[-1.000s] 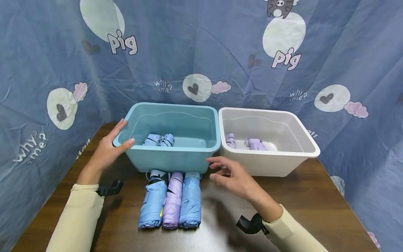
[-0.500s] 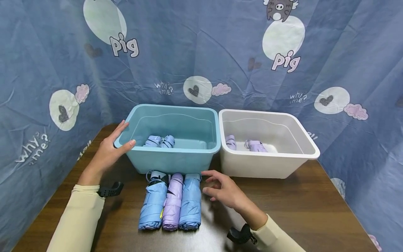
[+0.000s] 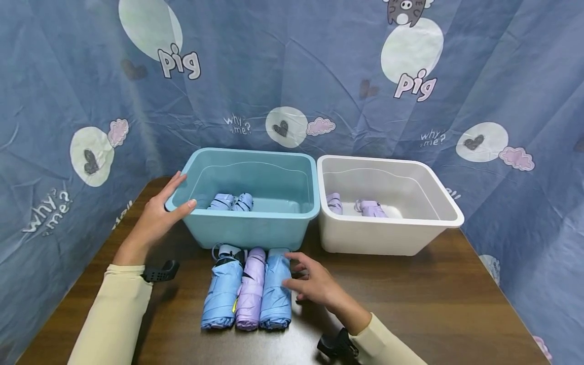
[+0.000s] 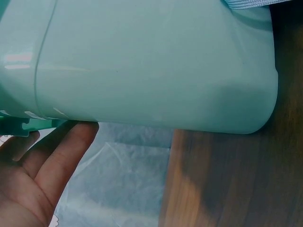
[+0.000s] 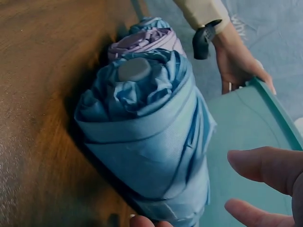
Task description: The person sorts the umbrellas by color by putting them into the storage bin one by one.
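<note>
My left hand (image 3: 155,218) rests on the left front corner of the teal bin (image 3: 246,230), thumb on the rim and fingers along its outer side. In the left wrist view its straight fingers (image 4: 68,156) touch the bin's outer wall. My right hand (image 3: 315,284), relaxed and holding nothing, hovers at the right side of a folded blue umbrella (image 3: 276,299). The right wrist view has that umbrella (image 5: 147,142) lying between thumb and fingers, which are apart. Beside it lie a folded purple umbrella (image 3: 249,304) and another blue umbrella (image 3: 221,299).
Two blue umbrellas (image 3: 243,203) lie inside the teal bin. To its right stands a white bin (image 3: 374,238) with two purple umbrellas (image 3: 371,209) in it. Both bins sit on a brown wooden table (image 3: 410,294), with a blue printed curtain (image 3: 292,66) close behind.
My right hand has moved left and down from in front of the gap between the bins to the right-hand blue umbrella. The left hand stays on the teal bin.
</note>
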`<state>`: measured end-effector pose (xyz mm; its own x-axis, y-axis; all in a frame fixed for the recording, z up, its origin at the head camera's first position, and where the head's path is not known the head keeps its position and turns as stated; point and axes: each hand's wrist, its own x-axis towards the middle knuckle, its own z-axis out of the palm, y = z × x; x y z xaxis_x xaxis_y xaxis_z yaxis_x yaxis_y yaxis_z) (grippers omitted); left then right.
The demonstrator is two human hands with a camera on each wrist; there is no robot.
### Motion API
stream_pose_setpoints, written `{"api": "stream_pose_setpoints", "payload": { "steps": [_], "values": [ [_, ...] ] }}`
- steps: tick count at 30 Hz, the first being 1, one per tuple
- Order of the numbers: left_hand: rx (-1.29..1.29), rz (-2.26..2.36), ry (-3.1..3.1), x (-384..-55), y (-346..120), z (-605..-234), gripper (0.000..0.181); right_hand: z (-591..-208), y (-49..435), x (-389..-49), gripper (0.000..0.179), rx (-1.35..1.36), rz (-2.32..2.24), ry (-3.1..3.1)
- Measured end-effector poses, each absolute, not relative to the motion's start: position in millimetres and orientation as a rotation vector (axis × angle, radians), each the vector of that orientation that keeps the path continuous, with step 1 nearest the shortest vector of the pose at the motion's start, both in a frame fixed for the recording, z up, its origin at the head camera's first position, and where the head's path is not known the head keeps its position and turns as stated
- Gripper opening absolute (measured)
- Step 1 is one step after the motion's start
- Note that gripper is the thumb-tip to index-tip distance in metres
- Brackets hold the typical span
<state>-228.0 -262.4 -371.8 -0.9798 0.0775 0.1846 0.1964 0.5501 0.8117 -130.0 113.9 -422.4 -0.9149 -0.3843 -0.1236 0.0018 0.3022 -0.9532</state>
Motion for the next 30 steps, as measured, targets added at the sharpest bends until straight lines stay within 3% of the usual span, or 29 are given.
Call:
{"api": "stream_pose_setpoints", "payload": {
  "steps": [20, 30],
  "values": [
    [-0.236, -1.415, -2.638, -226.7, -261.4, -370.3, 0.075, -434.6, 88.4, -130.9, 0.06, -0.385, -1.458, 2.524],
    [-0.242, -1.421, -2.633, -227.9, -260.9, -370.0, 0.075, -436.7, 76.7, -129.1, 0.076, -0.299, -1.212, 2.678]
  ]
}}
